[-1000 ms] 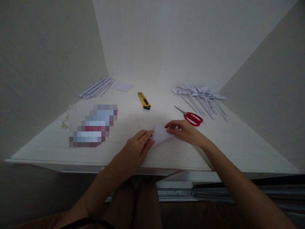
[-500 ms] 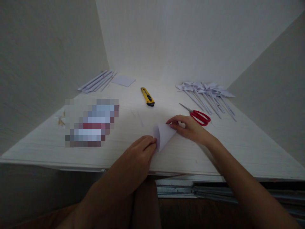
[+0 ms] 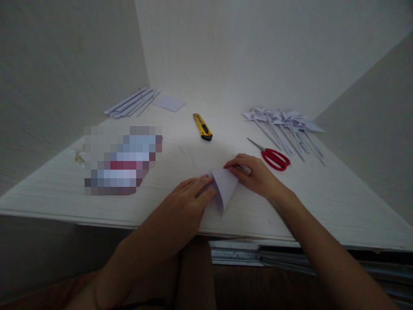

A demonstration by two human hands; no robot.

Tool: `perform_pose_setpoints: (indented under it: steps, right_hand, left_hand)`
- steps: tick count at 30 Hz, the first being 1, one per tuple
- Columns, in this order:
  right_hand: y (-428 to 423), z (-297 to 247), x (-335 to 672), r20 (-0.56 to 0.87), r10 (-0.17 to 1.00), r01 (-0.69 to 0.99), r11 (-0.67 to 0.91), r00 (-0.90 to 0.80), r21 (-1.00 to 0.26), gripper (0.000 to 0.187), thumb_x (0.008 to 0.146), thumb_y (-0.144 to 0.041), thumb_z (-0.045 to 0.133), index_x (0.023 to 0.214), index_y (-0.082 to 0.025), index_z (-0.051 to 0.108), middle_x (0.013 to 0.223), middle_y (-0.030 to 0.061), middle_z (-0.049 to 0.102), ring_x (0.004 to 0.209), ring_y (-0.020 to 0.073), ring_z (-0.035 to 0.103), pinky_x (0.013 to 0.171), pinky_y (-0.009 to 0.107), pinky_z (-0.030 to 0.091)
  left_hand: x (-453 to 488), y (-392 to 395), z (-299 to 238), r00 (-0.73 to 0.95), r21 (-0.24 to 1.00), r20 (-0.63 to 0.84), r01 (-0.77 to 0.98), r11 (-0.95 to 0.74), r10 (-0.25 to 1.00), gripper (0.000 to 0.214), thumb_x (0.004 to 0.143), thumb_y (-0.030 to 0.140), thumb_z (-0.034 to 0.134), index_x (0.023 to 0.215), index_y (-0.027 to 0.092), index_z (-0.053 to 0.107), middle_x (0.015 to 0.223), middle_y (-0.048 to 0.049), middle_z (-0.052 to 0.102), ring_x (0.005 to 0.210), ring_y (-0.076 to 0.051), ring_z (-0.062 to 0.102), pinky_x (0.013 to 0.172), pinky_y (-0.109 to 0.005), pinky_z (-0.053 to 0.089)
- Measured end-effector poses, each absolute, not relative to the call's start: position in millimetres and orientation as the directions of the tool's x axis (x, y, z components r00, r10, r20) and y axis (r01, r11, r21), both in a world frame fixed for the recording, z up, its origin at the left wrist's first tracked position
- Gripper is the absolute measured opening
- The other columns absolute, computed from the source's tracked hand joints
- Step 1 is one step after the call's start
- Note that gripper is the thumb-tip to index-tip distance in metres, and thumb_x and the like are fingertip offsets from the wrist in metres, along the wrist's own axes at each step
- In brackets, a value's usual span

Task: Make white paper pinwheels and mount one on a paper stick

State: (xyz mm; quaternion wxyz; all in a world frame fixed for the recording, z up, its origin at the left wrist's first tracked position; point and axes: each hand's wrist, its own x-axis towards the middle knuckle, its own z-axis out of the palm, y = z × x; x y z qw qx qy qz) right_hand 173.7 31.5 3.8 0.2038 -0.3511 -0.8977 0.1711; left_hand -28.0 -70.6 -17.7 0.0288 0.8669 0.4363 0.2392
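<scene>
White sheet curled between two hands on a pale table.
Through the head camera I see the white sheet [image 3: 227, 186] near the table's [image 3: 254, 224] front edge, rolled into a loose cone that opens leftward. My right hand [image 3: 253, 174] pinches its right end between thumb and fingers; my left hand [image 3: 190, 200] has its fingers extended at the open side, and I cannot tell whether they grip. Just beyond the right hand lie red-handled scissors [image 3: 275, 159]; farther back, a yellow cutter [image 3: 202, 127] and, to its right, paper pinwheels [image 3: 284, 118].
</scene>
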Motion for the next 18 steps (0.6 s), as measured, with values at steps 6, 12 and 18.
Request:
perform_pose_setpoints:
  steps: [6,12,18]
  right_hand:
    - [32,-3,168,0.266,0.729,0.609,0.677,-0.630,-0.413,0.016,0.080,-0.013,0.050,0.084,-0.017,0.065,0.081,0.0047,0.063,0.076,0.0159,0.056,0.071,0.030,0.041]
    - [31,-6,165,0.308,0.742,0.635,0.670,-0.596,-0.384,0.014,0.080,-0.013,0.051,0.084,-0.017,0.064,0.079,0.0042,0.063,0.076,0.0161,0.056,0.071,0.031,0.038]
    - [32,-8,166,0.309,0.733,0.639,0.680,-0.606,-0.361,0.014,0.080,-0.013,0.051,0.084,-0.018,0.063,0.079,0.0033,0.062,0.077,0.0162,0.056,0.072,0.031,0.036]
  left_hand:
    - [-24,-71,-21,0.507,0.175,0.433,0.764,-0.621,0.745,0.040,0.080,0.001,0.029,0.115,0.006,0.048,0.117,-0.0153,0.056,0.113,-0.022,0.049,0.094,-0.040,0.044]
    - [-23,-73,-31,0.477,0.188,0.441,0.779,-0.597,0.761,0.043,0.080,0.001,0.029,0.122,0.004,0.041,0.123,-0.0164,0.051,0.118,-0.022,0.044,0.099,-0.040,0.040]
    - [-22,-73,-32,0.477,0.195,0.411,0.786,-0.586,0.777,0.046,0.081,0.001,0.030,0.126,0.004,0.038,0.128,-0.0164,0.046,0.122,-0.023,0.040,0.100,-0.039,0.039]
